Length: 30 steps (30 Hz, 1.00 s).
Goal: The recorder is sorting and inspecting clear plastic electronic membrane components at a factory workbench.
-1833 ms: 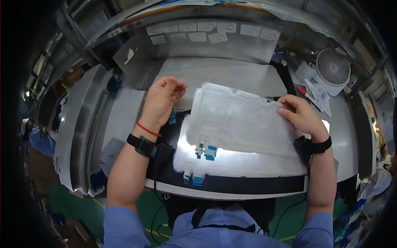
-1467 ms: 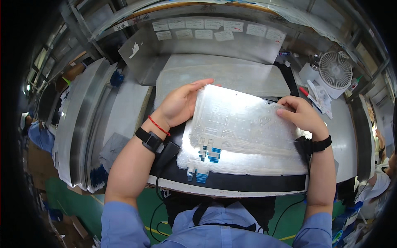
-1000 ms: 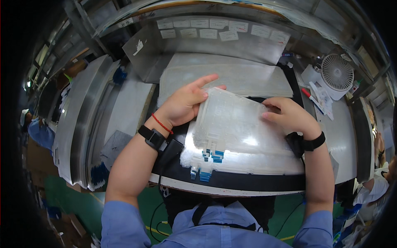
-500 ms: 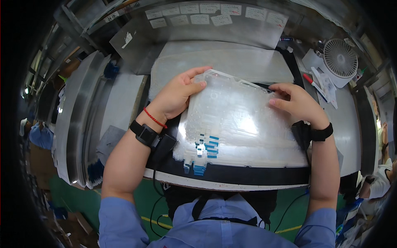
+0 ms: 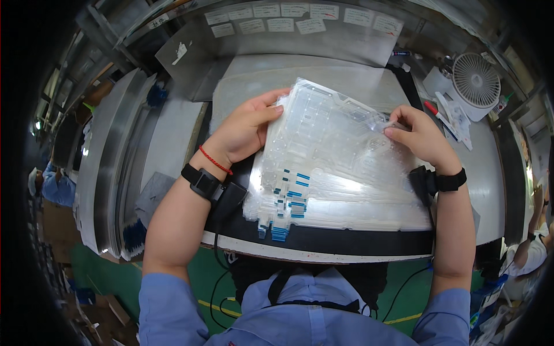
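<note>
Blue sleeves (image 5: 170,305) come in nearest, with black straps (image 5: 203,183) at both wrists and a red cord (image 5: 215,160) just behind the left hand (image 5: 245,127). That hand is closed on the left edge of the clear sheets (image 5: 329,144), thumb on top, fingers reaching behind. The right hand (image 5: 420,138) pinches their upper right corner between thumb and bent forefinger. The sheets lie between the two hands in a fanned pile, upper ones slanted over lower ones. Their blue-striped tails (image 5: 298,207) stick out nearer the body than the left hand, above a black mat (image 5: 358,241).

Left of the left hand are a grey cloth (image 5: 154,193) and, farther out, long grey stacks (image 5: 107,155). Beyond both hands lies a wide flat plate (image 5: 346,72). Past the right hand are a red marker (image 5: 430,108) and a white fan (image 5: 476,81). Farthest ahead, paper labels (image 5: 281,25) cover an upright metal panel (image 5: 323,47).
</note>
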Tool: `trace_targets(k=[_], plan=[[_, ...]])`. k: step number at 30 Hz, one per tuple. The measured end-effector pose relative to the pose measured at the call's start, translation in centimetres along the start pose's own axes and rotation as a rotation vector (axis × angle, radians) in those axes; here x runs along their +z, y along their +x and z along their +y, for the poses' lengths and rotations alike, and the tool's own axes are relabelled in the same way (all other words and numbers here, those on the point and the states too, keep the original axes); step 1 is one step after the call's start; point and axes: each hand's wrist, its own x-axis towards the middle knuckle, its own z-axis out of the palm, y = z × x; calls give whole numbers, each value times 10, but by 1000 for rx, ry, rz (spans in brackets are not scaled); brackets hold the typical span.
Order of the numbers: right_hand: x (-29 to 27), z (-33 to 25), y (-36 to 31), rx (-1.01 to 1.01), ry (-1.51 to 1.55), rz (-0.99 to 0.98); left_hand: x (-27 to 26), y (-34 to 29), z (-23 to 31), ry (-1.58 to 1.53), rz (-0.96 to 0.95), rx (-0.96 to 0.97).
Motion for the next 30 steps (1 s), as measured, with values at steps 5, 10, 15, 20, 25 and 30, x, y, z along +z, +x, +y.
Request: trace_targets(k=[5, 10, 15, 20, 25, 30], plan=[[3, 2, 0, -5, 44, -7, -1, 1, 1, 29, -19, -11], [2, 4, 1, 6, 76, -20, 0, 1, -1, -25, 9, -11], [2, -1, -2, -60, 44, 39, 0, -1, -1, 79, 13, 30], [-5, -4, -4, -35, 58, 44, 3, 1, 0, -27, 65, -53], [-21, -11, -10, -73, 270, 25, -3, 1, -1, -13, 52, -58], [-14, -13, -12, -73, 158, -9, -3, 2, -6, 88, 4, 2]])
